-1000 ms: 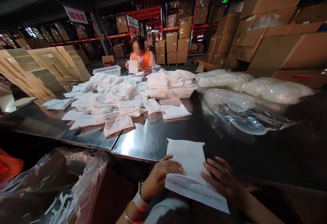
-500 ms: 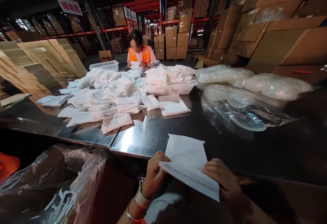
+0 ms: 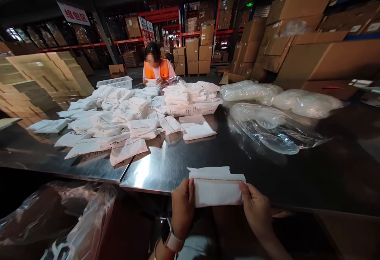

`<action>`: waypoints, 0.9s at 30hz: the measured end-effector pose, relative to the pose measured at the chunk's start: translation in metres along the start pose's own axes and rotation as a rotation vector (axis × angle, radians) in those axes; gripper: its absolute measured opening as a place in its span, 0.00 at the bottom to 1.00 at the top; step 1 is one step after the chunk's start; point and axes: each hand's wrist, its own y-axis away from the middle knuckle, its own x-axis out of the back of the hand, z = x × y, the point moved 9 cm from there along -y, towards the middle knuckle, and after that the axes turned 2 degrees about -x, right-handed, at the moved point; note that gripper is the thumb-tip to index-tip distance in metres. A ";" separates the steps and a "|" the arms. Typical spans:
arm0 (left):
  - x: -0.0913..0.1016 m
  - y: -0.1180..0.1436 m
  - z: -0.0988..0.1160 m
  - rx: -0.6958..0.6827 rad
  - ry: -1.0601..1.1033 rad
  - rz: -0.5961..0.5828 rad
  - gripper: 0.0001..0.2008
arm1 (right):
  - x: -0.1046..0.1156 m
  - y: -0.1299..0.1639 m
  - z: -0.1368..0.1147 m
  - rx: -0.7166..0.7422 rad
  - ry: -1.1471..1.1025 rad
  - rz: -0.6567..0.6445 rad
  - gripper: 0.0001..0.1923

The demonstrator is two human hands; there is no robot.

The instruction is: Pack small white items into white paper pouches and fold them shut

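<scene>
A folded white pouch (image 3: 218,194) with a thin printed line along its upper part is stretched between my hands at the front edge of the metal table. My left hand (image 3: 183,202) pinches its left end, thumb on top. On the right end, my right hand (image 3: 255,204) grips with the thumb over the printed line. Beyond, a heap of similar white packets (image 3: 118,113) covers the left part of the table. One flat packet (image 3: 197,127) lies apart, in front of a white basket (image 3: 192,109) piled with more packets.
Clear plastic bags with rounded contents (image 3: 264,123) lie on the right of the dark metal table (image 3: 166,173). Across it sits a person in an orange vest (image 3: 160,69). A plastic-lined box (image 3: 97,212) stands at lower left. Cardboard boxes (image 3: 320,60) rise at right.
The flap that hung loose toward me is now folded up, and the pouch is level and more compact. Both hands have shifted to its ends. The view has turned slightly.
</scene>
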 end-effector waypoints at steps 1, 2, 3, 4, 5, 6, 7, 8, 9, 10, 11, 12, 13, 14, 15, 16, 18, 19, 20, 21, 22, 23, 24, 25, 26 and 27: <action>-0.001 -0.001 -0.001 0.010 -0.014 -0.008 0.21 | -0.001 0.000 0.000 0.008 0.013 0.002 0.32; -0.001 -0.001 -0.002 0.019 -0.023 -0.013 0.21 | -0.002 0.000 0.000 0.021 0.026 0.004 0.32; -0.001 -0.001 -0.004 0.026 -0.030 -0.014 0.21 | -0.003 0.000 -0.001 0.038 0.040 0.006 0.32; -0.001 -0.002 -0.005 0.032 -0.034 -0.014 0.21 | -0.003 0.000 -0.001 0.054 0.055 0.012 0.32; -0.001 -0.002 -0.006 0.039 -0.038 -0.015 0.21 | -0.003 -0.001 -0.001 0.067 0.069 0.020 0.32; -0.001 -0.002 -0.007 0.046 -0.041 -0.014 0.20 | -0.004 -0.001 -0.002 0.075 0.083 0.026 0.32; -0.001 -0.002 -0.007 0.054 -0.039 -0.017 0.19 | -0.004 -0.002 -0.002 0.081 0.095 0.030 0.33; -0.001 -0.002 -0.008 0.064 -0.032 -0.021 0.19 | -0.004 -0.003 -0.002 0.081 0.099 0.029 0.33; -0.001 -0.003 -0.008 0.077 -0.019 -0.030 0.17 | -0.005 -0.004 -0.001 0.074 0.092 0.022 0.32; -0.002 -0.003 -0.008 0.092 -0.001 -0.043 0.17 | -0.006 -0.005 0.000 0.061 0.073 0.009 0.32; -0.002 -0.003 -0.009 0.106 0.016 -0.055 0.16 | -0.007 -0.006 0.001 0.043 0.047 -0.005 0.30; -0.003 -0.004 -0.009 0.116 0.032 -0.064 0.16 | -0.007 -0.006 0.002 0.022 0.016 -0.018 0.29; -0.002 -0.003 -0.009 0.123 0.044 -0.066 0.17 | -0.008 -0.006 0.004 0.002 -0.015 -0.029 0.28; -0.002 -0.003 -0.009 0.127 0.054 -0.062 0.17 | -0.008 -0.006 0.005 -0.016 -0.042 -0.036 0.27; -0.001 -0.003 -0.009 0.128 0.064 -0.057 0.18 | -0.008 -0.005 0.006 -0.026 -0.062 -0.037 0.27; 0.000 -0.002 -0.009 0.128 0.076 -0.050 0.19 | -0.008 -0.004 0.007 -0.031 -0.077 -0.028 0.26; 0.002 0.000 -0.009 0.126 0.103 -0.032 0.20 | -0.005 -0.002 0.007 -0.022 -0.094 0.005 0.26; 0.003 0.000 -0.009 0.122 0.116 -0.018 0.20 | -0.003 -0.001 0.007 -0.011 -0.093 0.032 0.27; 0.005 0.001 -0.009 0.117 0.126 0.000 0.20 | 0.000 0.000 0.007 -0.001 -0.089 0.062 0.27; 0.006 0.001 -0.009 0.111 0.133 0.018 0.20 | 0.002 0.001 0.007 0.005 -0.082 0.091 0.27; 0.006 0.001 -0.009 0.107 0.135 0.033 0.20 | 0.003 0.001 0.008 0.008 -0.074 0.112 0.28; 0.006 0.001 -0.010 0.108 0.133 0.040 0.19 | 0.004 0.000 0.008 0.008 -0.066 0.121 0.28; 0.004 0.000 -0.012 0.113 0.129 0.038 0.19 | 0.003 -0.001 0.007 0.008 -0.060 0.116 0.28; 0.002 0.000 -0.015 0.121 0.123 0.031 0.18 | 0.001 -0.002 0.007 0.011 -0.055 0.092 0.28; 0.000 -0.001 -0.018 0.127 0.114 0.018 0.18 | -0.003 -0.005 0.006 0.016 -0.051 0.055 0.27; -0.002 -0.001 -0.021 0.130 0.100 0.001 0.17 | -0.007 -0.007 0.005 0.020 -0.048 0.014 0.27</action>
